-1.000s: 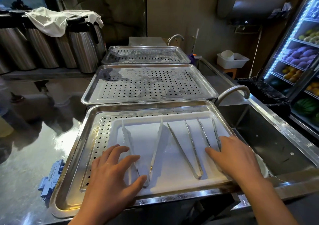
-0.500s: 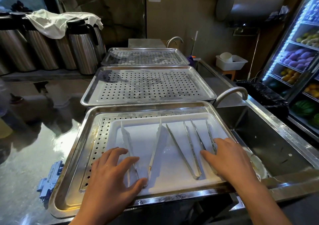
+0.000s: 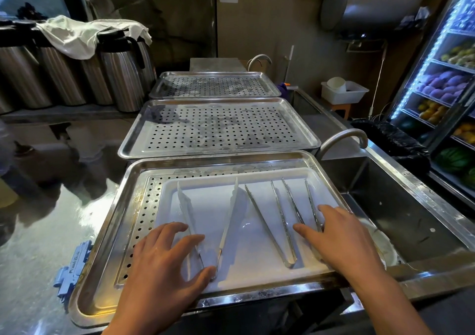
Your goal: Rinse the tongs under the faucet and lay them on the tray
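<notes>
Three pairs of tongs lie flat on the white tray (image 3: 244,270), hinge ends toward the camera and tips fanned away. The white tray sits inside the nearest perforated steel tray (image 3: 140,231).

- Left: wide flat-bladed tongs (image 3: 229,219), arms splayed well apart.
- Middle: serrated steel tongs (image 3: 266,224), untouched and fully in view.
- Right: slimmer steel tongs (image 3: 292,201), hinge end hidden under the right hand.

The left hand (image 3: 164,265) is over the hinge end of the wide tongs. Its fingers are spread and relaxed, gripping nothing, and the thumb looks to be touching the hinge, but I can't confirm that from this angle. The right hand (image 3: 344,239) is palm down with fingers straight and splayed over the slim tongs, not curled round them.

The faucet (image 3: 341,135) arches over the sink (image 3: 411,219) just right of the tray. Two more perforated trays (image 3: 218,129) sit in a row beyond. Steel carafes (image 3: 120,77) stand far left under a cloth (image 3: 77,36). A blue plastic piece (image 3: 72,273) sits beside the tray's left rim, and a lit fruit fridge (image 3: 447,77) is far right.
</notes>
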A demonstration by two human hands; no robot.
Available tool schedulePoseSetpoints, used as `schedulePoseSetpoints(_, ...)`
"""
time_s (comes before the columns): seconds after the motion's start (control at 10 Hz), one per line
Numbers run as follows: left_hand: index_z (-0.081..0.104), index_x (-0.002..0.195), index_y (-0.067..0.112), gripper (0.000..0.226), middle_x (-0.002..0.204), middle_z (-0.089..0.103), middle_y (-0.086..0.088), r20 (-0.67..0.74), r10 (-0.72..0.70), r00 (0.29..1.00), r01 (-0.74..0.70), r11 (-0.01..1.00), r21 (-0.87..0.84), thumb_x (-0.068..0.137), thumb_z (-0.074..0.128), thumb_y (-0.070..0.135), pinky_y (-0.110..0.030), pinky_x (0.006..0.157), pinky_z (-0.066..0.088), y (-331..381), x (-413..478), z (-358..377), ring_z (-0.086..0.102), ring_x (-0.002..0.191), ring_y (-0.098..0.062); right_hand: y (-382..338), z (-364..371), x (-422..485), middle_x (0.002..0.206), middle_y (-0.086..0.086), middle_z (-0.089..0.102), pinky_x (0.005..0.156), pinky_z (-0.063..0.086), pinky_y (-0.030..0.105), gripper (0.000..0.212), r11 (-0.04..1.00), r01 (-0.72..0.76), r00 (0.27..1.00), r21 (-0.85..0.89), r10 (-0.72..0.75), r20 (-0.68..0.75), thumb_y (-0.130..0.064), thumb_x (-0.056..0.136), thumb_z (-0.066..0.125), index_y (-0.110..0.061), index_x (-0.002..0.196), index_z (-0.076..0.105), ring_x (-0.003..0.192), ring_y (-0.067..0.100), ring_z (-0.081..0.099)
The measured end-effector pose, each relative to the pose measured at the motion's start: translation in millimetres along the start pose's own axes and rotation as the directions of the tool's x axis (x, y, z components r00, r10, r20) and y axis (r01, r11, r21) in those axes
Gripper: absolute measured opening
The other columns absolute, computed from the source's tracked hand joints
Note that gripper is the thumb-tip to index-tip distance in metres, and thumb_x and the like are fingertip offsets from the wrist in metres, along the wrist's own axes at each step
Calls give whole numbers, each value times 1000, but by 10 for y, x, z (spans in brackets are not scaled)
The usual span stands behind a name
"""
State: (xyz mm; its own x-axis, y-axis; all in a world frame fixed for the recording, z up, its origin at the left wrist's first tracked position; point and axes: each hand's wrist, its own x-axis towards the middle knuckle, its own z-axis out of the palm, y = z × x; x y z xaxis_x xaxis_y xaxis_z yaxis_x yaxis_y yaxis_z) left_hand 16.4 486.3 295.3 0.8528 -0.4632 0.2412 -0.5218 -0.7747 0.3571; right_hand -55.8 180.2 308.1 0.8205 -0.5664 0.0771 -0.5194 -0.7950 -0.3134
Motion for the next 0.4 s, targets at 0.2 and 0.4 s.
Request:
schedulePoseSetpoints(0.2, 71, 110, 37, 59, 124, 62, 2, 30, 31, 999, -32, 999, 32, 67, 53, 72, -55, 96, 43, 7, -11, 11, 58, 117, -29, 23, -38, -64, 112, -2, 59, 81, 53, 35, 64, 998, 23, 1000, 62, -22, -11, -66, 86, 56, -23, 134, 53, 97, 18, 60)
schedulePoseSetpoints(0.4, 79, 90, 33, 52, 100, 73, -2, -44, 89, 995, -87, 995, 58, 59, 57, 69, -42, 78, 50, -9, 34, 20, 72, 84, -29, 68, -123, -164, 101, -7, 60, 77, 44, 29, 49, 978, -38, 995, 205, 56, -84, -54, 84, 69, -28, 126, 63, 89, 13, 59)
